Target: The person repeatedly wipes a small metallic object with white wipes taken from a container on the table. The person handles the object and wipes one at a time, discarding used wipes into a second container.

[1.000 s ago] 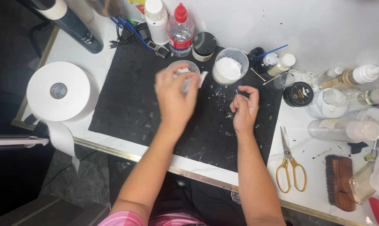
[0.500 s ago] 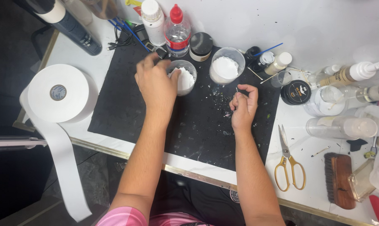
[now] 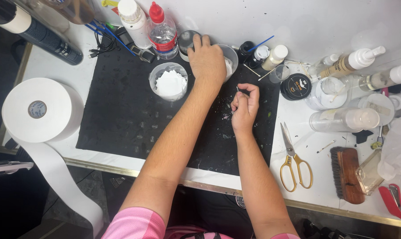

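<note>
My left hand reaches across the black mat and lies over the left side of a clear cup holding white material. Its fingertips stretch toward a dark-lidded jar, and whether it grips anything is hidden. My right hand rests on the mat just below that cup, fingers pinched on a thin small stick. A second clear cup with white pieces stands alone to the left of my left forearm. Small specks and scraps lie on the mat around my right hand.
A large white paper roll sits at the left with its strip hanging over the table edge. Bottles line the back. Yellow-handled scissors, a wooden brush, more bottles and a red stapler crowd the right.
My left hand has left the cup with white pieces and moved right and back onto the other clear cup. My right hand has stayed in place, still pinched.
</note>
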